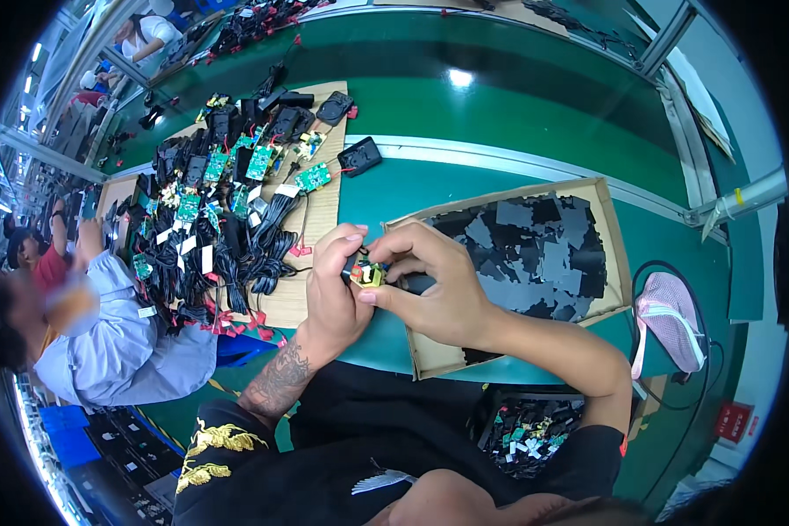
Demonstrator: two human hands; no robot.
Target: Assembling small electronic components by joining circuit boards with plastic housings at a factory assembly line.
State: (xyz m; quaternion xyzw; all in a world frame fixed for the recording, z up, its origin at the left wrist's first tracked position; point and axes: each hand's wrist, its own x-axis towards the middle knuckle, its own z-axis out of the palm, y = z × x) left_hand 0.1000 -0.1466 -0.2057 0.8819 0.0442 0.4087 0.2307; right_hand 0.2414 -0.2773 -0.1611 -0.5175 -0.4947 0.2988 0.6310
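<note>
Both hands meet in front of me over the green bench. My left hand [331,285] is closed around a black plastic housing, mostly hidden by the fingers. At its opening sits a small circuit board [368,274] with yellow, red and white parts. My right hand [447,285] pinches this board with thumb and fingers from the right side. A dark piece shows under the right fingers, but its kind is unclear. Just right of the hands lies a shallow cardboard box [621,254] holding many flat black and grey sheet pieces [526,250].
On a cardboard sheet [324,210] at left lie heaped adapters with green boards, black cables and red connectors. An open black housing [360,156] rests beside it. A pink mesh pouch [671,320] lies at right. A bin of boards [530,434] stands below. A co-worker [118,333] sits left.
</note>
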